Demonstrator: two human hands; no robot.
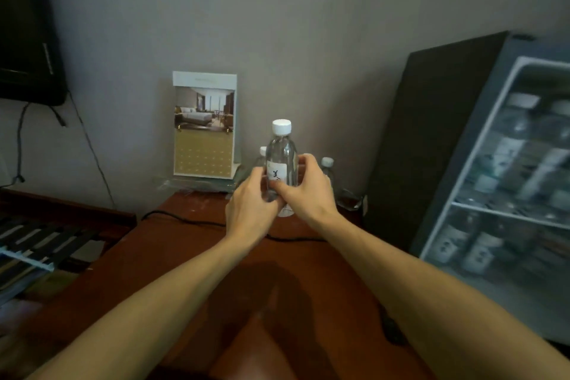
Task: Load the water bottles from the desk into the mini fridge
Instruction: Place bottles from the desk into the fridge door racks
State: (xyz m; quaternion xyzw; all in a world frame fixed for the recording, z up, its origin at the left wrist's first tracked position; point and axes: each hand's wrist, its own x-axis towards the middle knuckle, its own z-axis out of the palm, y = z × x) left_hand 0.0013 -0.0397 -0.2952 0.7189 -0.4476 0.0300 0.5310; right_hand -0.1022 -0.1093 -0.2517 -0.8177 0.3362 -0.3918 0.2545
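Note:
A clear water bottle (282, 154) with a white cap and a white label stands upright, lifted a little above the brown desk (172, 256). My left hand (251, 197) and my right hand (308, 188) both grip its lower half, one on each side. Behind them two more capped bottles stand on the desk: one (262, 156) mostly hidden behind the held bottle, another (327, 168) just right of my right hand. The mini fridge (431, 139) stands at the right, its glass front (509, 163) showing several bottles on two shelves.
A standing hotel card (204, 123) leans at the wall behind the bottles. A black cable (185, 219) crosses the desk. A drinking glass (348, 199) sits beside the fridge. A dark screen (27, 25) hangs at upper left, with a keyboard-like object (37, 241) below it.

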